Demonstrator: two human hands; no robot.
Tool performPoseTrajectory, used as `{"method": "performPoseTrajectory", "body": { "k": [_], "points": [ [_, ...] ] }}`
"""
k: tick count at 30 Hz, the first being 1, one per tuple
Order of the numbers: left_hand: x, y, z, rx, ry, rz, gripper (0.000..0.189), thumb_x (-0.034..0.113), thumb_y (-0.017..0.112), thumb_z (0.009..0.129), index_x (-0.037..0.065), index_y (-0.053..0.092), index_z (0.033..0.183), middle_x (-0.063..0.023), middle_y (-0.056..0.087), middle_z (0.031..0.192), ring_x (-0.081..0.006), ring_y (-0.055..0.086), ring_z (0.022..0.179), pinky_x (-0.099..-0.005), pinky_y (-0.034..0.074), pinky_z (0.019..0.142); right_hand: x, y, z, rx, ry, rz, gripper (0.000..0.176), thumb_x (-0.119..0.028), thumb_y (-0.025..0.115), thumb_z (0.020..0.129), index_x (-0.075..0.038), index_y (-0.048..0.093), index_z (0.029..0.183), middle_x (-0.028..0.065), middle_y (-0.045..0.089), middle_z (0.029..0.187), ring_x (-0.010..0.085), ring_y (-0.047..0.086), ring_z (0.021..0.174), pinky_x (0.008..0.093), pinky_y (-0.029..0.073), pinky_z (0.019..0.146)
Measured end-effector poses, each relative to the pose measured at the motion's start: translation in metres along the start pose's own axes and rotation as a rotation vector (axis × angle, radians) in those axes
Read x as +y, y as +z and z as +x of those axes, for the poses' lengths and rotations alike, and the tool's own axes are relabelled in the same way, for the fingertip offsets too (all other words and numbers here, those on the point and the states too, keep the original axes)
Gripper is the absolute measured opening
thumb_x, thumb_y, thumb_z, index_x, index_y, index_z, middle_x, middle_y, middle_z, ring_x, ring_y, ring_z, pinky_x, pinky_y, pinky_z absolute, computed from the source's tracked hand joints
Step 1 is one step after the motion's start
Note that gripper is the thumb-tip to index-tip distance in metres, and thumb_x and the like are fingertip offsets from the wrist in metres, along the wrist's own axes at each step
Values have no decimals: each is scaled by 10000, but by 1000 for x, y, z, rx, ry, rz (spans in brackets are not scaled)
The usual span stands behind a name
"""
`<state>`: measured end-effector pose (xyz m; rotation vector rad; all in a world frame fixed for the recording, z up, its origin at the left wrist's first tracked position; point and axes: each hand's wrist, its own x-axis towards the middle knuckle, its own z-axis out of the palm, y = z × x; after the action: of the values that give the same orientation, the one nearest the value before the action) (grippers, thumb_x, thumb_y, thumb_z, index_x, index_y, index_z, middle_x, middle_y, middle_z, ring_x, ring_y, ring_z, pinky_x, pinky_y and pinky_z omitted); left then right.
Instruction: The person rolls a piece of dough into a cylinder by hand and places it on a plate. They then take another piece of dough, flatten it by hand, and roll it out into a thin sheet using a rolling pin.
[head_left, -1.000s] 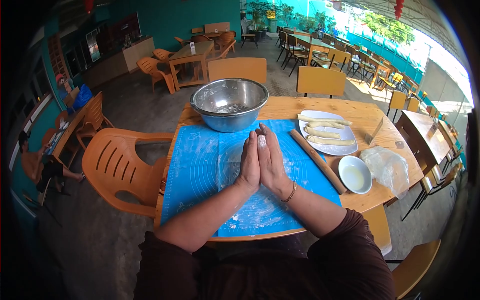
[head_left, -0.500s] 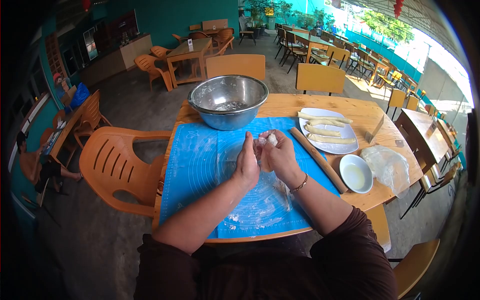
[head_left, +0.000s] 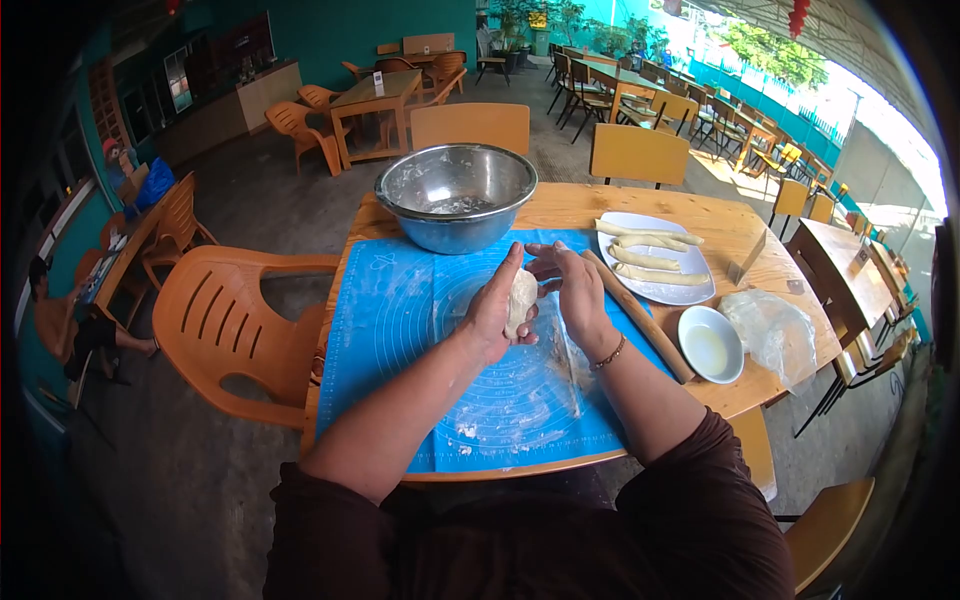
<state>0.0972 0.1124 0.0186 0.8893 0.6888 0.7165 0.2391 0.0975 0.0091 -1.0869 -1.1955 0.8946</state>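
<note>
A pale lump of dough [head_left: 521,303] rests in my left hand [head_left: 490,318], held against the palm above the blue baking mat [head_left: 385,375]. Just to its right is my right hand [head_left: 582,300], fingers apart and slightly curved, its fingertips close to the dough. Flour and small dough crumbs are scattered over the mat, mostly near its front edge. A wooden rolling pin [head_left: 640,318] lies slantwise along the mat's right side. Behind my hands stands a steel mixing bowl [head_left: 455,232] with flour residue inside.
On the right, a white plate [head_left: 700,262] carries several dough rolls [head_left: 645,271]. Near it are a small white bowl [head_left: 711,345] with some liquid and a crumpled plastic bag [head_left: 775,335]. An orange chair [head_left: 235,335] stands at the left; a person [head_left: 65,325] sits farther off.
My hands have parted. The dough, earlier mostly hidden between both hands, now shows as a larger lump in my left hand, while my right hand has opened.
</note>
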Motion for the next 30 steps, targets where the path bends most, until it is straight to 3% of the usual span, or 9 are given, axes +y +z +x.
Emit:
{"method": "performPoseTrajectory", "body": {
  "k": [5, 8, 10, 16, 19, 22, 23, 27, 30],
  "points": [
    [-14, -20, 18, -106, 16, -128, 546, 608, 461, 936, 74, 573, 924, -53, 564, 697, -178, 527, 549, -396, 521, 623, 12, 13, -3, 29, -9, -108, 500, -358, 375, 1013, 27, 579, 1258, 188, 607, 1128, 256, 576, 973, 366, 449, 883],
    [-28, -14, 29, 27, 177, -304, 401, 449, 432, 1000, 69, 556, 1034, -70, 600, 872, -202, 605, 722, -419, 542, 712, 18, 32, -22, -94, -275, -462, 464, -293, 399, 1025, 32, 498, 1340, 240, 542, 1260, 355, 537, 1172, 365, 395, 1019],
    [-28, -21, 29, 20, 191, -281, 319, 345, 388, 1032, 75, 530, 1125, -88, 590, 1041, -217, 614, 921, -405, 533, 784, 10, 24, -17, -124, -218, -394, 478, -303, 407, 1023, 36, 483, 1352, 243, 538, 1271, 358, 529, 1188, 368, 393, 1025],
    [-8, -23, 17, 6, 104, -335, 531, 520, 271, 1022, 59, 516, 1122, -142, 593, 1020, -285, 607, 947, -480, 531, 818, 2, 25, -22, 45, -251, -258, 564, -355, 448, 1004, 58, 423, 1386, 281, 490, 1328, 370, 497, 1244, 382, 374, 1055],
    [-7, -20, 15, -112, 64, -396, 733, 685, 303, 942, 43, 504, 1232, -153, 562, 1220, -293, 545, 1163, -451, 427, 1029, 1, 43, -38, 18, -810, -931, 505, -304, 554, 943, -3, 496, 1344, 246, 541, 1261, 393, 555, 1133, 445, 447, 960],
    [-3, -22, 7, -277, 21, -331, 777, 711, 268, 933, 58, 473, 1301, -138, 536, 1284, -280, 515, 1212, -446, 403, 1054, -11, 31, -30, -52, -672, -793, 418, -212, 609, 911, 0, 555, 1268, 224, 584, 1202, 362, 571, 1103, 384, 459, 935],
    [-2, -19, 9, -312, -13, -311, 796, 731, 245, 923, 81, 458, 1330, -122, 526, 1298, -270, 505, 1222, -445, 391, 1063, -13, 30, -28, 40, -673, -716, 233, -154, 625, 891, -9, 652, 1072, 180, 639, 1030, 354, 620, 930, 387, 502, 817],
    [2, -6, -2, -300, -29, -204, 818, 735, 220, 922, 71, 448, 1341, -125, 525, 1298, -264, 508, 1219, -440, 391, 1058, -3, 25, -22, 75, -501, -605, 140, -169, 642, 869, -38, 676, 835, 136, 645, 864, 322, 633, 775, 406, 506, 695],
    [3, -11, 0, -212, -80, -172, 831, 726, 193, 931, 38, 456, 1318, -128, 526, 1295, -258, 524, 1191, -444, 409, 1033, -1, 28, -22, 90, -477, -495, 110, -87, 653, 890, 11, 657, 840, 140, 634, 809, 277, 618, 708, 341, 496, 659]
  ]
}}
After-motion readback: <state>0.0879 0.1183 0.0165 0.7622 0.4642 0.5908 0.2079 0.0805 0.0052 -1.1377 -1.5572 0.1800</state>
